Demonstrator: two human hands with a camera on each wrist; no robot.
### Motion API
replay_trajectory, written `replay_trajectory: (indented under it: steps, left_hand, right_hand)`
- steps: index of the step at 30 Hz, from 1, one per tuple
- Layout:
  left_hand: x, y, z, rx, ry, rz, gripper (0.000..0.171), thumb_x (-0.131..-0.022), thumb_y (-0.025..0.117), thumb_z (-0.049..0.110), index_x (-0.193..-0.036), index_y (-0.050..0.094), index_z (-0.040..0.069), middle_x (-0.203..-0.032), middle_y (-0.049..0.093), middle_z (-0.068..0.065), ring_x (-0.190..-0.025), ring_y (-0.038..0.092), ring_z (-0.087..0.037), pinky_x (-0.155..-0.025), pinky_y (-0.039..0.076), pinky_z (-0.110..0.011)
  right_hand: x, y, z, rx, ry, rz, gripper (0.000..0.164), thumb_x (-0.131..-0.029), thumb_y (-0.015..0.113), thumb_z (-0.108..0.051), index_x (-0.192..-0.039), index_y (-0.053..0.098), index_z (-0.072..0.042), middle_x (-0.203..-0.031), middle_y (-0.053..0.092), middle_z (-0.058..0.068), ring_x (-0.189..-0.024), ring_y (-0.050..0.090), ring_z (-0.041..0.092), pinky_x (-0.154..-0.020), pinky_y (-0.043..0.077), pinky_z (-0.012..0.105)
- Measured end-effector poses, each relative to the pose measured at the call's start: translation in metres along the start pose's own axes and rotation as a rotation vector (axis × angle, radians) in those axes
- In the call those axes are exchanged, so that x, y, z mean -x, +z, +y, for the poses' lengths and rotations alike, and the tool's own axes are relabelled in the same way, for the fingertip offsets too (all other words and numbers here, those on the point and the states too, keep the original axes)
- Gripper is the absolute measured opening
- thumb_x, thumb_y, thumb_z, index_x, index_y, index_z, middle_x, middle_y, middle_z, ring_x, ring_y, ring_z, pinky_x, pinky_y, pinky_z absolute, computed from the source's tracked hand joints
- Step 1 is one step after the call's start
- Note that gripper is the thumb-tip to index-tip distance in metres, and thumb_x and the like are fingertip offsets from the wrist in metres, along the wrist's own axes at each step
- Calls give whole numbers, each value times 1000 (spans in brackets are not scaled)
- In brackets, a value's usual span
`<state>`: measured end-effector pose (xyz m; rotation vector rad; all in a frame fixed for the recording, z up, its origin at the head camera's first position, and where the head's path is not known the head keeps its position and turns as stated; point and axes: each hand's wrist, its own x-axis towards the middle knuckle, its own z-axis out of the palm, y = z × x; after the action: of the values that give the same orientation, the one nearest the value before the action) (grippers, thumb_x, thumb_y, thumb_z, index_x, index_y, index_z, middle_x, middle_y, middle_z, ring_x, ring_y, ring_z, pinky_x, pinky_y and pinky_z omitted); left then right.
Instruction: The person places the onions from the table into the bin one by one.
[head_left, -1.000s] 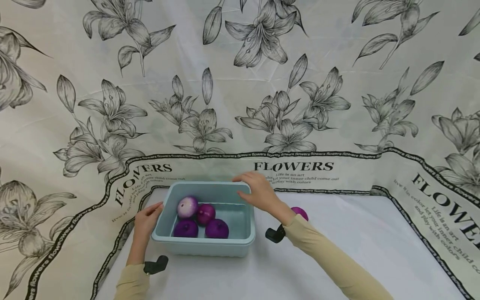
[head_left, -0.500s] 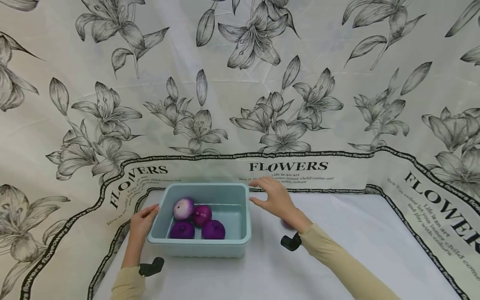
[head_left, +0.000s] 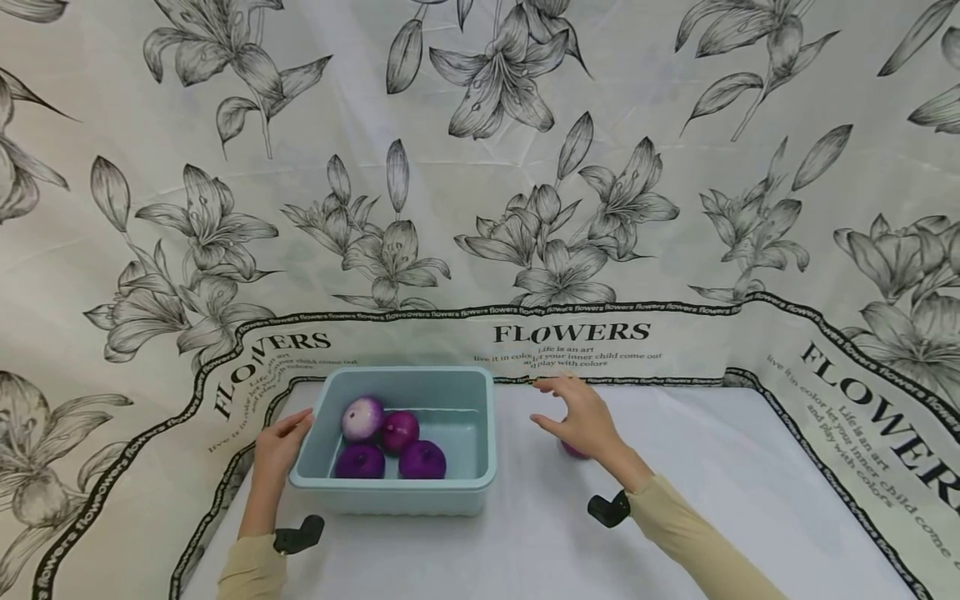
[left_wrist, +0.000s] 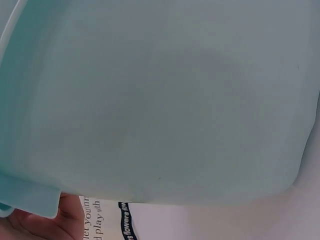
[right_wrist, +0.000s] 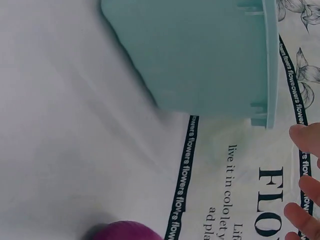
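A light-blue plastic bin sits upright on the white table, holding several round purple onions, among them a pale-topped onion and a dark one. My left hand holds the bin's left rim; in the left wrist view its fingers curl under the rim, with the fingertips hidden. To the right of the bin, apart from it, my right hand hovers with thumb and fingers spread and nothing between them. Another purple onion lies on the table, partly hidden behind that hand; the right wrist view shows its top.
White cloth covers the table. A flower-printed curtain with black lettered bands hangs at the back and both sides. The bin stands close to the back edge. A black wrist camera sits on my right wrist, another on my left.
My right hand has left the bin's right rim and moved right, to in front of the loose onion. My left hand stays at the left rim; the view has shifted slightly.
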<state>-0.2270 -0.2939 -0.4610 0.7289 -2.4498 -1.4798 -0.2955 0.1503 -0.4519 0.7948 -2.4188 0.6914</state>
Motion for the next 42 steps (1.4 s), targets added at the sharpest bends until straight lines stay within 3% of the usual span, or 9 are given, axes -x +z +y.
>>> replay_trajectory:
  steps: [13,21,25,31,42]
  left_hand:
    - [-1,0,-1,9,-9,12,47,-95,57,37,-127,62,3,-128,61,-21,-96,60,-19,-72,42,-22]
    - [-2,-1,-3,17,-8,-14,50,-95,55,38,-130,59,2,-133,56,-23,-113,56,-32,-78,41,-27]
    - [-2,-1,-4,5,-12,-16,51,-95,56,39,-130,59,2,-132,57,-23,-107,57,-28,-76,41,-25]
    - [-3,-2,-5,-13,-21,-10,51,-94,57,40,-129,60,4,-126,61,-21,-85,54,-9,-72,41,-23]
    - [-3,-2,-3,4,-28,-35,53,-94,57,40,-131,58,3,-129,57,-23,-94,56,-18,-73,40,-24]
  right_hand:
    - [45,6,36,3,205,-70,61,-68,86,-28,-121,61,-10,-115,66,11,-103,57,28,-81,52,48]
    - [68,11,57,-12,309,-107,74,-67,85,-34,-129,55,-7,-126,60,17,-115,51,35,-93,44,56]
    - [72,14,63,-48,393,-137,82,-68,85,-37,-135,49,-5,-133,54,20,-122,47,39,-97,41,60]
    - [71,21,71,-142,491,-206,91,-70,84,-40,-141,41,-2,-139,47,26,-125,46,44,-96,40,63]
    - [63,35,80,-259,565,-276,97,-70,85,-30,-145,31,1,-142,39,31,-124,46,46,-96,43,59]
